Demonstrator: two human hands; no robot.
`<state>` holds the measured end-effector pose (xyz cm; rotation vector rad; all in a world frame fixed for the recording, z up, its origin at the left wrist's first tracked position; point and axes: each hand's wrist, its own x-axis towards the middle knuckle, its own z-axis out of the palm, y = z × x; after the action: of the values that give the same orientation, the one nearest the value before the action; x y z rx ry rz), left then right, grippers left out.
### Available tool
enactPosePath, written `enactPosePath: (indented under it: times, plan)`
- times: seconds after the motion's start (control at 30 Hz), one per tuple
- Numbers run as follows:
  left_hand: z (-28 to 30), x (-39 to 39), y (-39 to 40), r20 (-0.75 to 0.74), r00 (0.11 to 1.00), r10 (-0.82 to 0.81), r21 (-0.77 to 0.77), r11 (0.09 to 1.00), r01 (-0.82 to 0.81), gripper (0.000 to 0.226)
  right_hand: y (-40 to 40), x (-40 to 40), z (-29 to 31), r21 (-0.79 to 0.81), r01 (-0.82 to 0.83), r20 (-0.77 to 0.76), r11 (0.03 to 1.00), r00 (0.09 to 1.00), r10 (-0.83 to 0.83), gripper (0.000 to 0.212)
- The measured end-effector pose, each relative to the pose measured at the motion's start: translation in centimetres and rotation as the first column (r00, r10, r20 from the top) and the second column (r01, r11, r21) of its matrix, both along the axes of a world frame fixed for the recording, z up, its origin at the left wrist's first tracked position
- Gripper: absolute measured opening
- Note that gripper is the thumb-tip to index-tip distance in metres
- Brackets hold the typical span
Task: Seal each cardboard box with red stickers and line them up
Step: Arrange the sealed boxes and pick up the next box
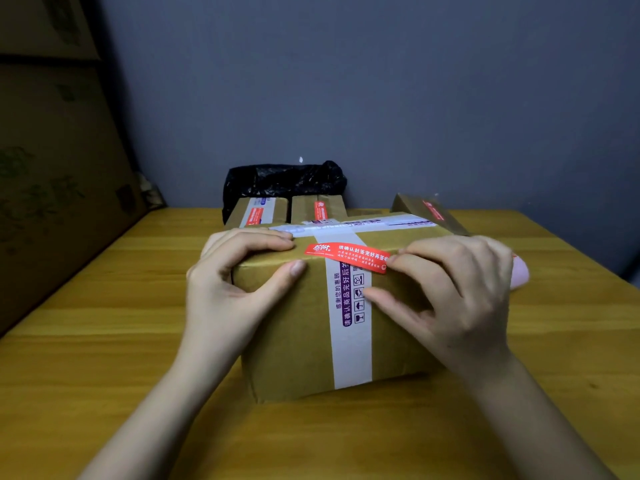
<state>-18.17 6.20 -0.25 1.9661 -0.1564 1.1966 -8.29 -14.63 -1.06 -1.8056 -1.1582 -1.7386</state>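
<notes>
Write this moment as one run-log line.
left hand grips box corner | right hand presses red sticker on top edge | sealed boxes behind

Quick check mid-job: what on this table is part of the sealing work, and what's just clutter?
Job:
near box, held by left hand
red sticker, pressed by right hand
three stickered boxes behind

Clutter:
black plastic bag
pink thing, mostly hidden
</notes>
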Motion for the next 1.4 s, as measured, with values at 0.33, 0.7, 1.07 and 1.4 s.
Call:
enactPosePath:
  times: [0.33, 0.7, 1.07, 1.4]
  plan:
    - [0.0, -0.1, 0.0, -0.009, 1.0, 0.0, 0.001, 1.0, 0.0, 0.023, -0.6, 0.6, 0.7, -0.077, -0.094, -0.102, 0.993, 0.991, 0.086, 0.03]
    - [-0.2, -0.4, -0.1, -0.007, 1.0, 0.006, 0.002, 1.0, -0.006, 0.025, -0.9, -0.8, 1.2, -0.072, -0.043, -0.063, 0.996, 0.997, 0.039, 0.022]
    - [-1.6, -1.4, -0.7, 0.073, 0.997, 0.013, 0.036, 0.999, -0.016, 0.021, -0.4, -6.3, -1.7, 0.414, -0.133, -0.667, 0.901, 0.629, 0.4, 0.016]
    - [-1.9, -1.5, -0.8, 0.09, 0.996, 0.006, 0.028, 1.0, -0.009, 0.021, 0.0, -9.4, -0.2, 0.807, 0.095, -0.574, 0.582, -0.099, 0.813, 0.022]
